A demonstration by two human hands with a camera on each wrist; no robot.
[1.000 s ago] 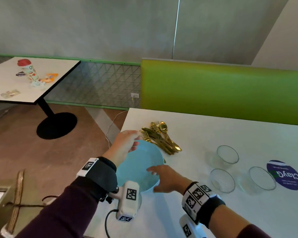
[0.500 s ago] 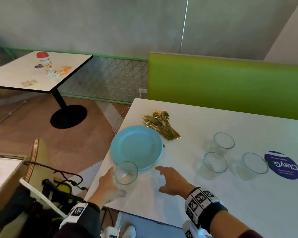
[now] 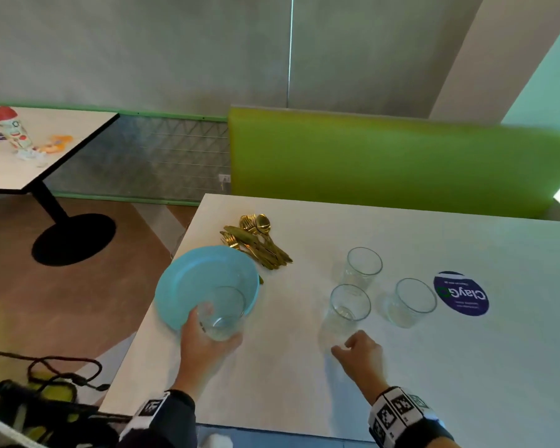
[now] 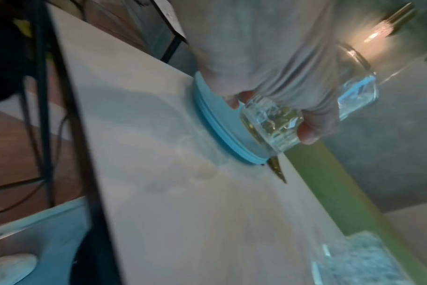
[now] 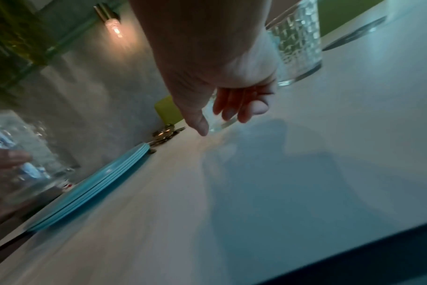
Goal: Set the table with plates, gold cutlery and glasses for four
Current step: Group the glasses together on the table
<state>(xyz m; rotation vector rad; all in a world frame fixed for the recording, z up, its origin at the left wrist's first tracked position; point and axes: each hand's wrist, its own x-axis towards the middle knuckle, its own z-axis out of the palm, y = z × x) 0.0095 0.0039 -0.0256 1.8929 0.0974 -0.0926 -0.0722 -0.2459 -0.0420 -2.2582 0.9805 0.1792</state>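
A stack of light blue plates (image 3: 194, 279) lies at the white table's left edge, with a pile of gold cutlery (image 3: 256, 242) just behind it. My left hand (image 3: 219, 331) grips a clear glass (image 3: 222, 313) held over the plates' near rim. The left wrist view shows my fingers wrapped round that glass (image 4: 271, 123) above the plates (image 4: 215, 119). Three more glasses (image 3: 364, 266) (image 3: 349, 305) (image 3: 413, 302) stand at mid table. My right hand (image 3: 358, 347) hovers empty, fingers loosely curled, just in front of the nearest one (image 5: 219, 123).
A round purple sticker (image 3: 461, 294) lies on the table (image 3: 304, 383) right of the glasses. A green bench back (image 3: 385, 163) runs along the far side. Another table (image 3: 46, 150) with small items stands at the far left. Cables and bags (image 3: 46, 399) lie on the floor by the near left corner.
Both hands have left the plates. My left hand brought a glass up from the near edge to above the plates' rim. My right hand moved right toward the standing glasses.
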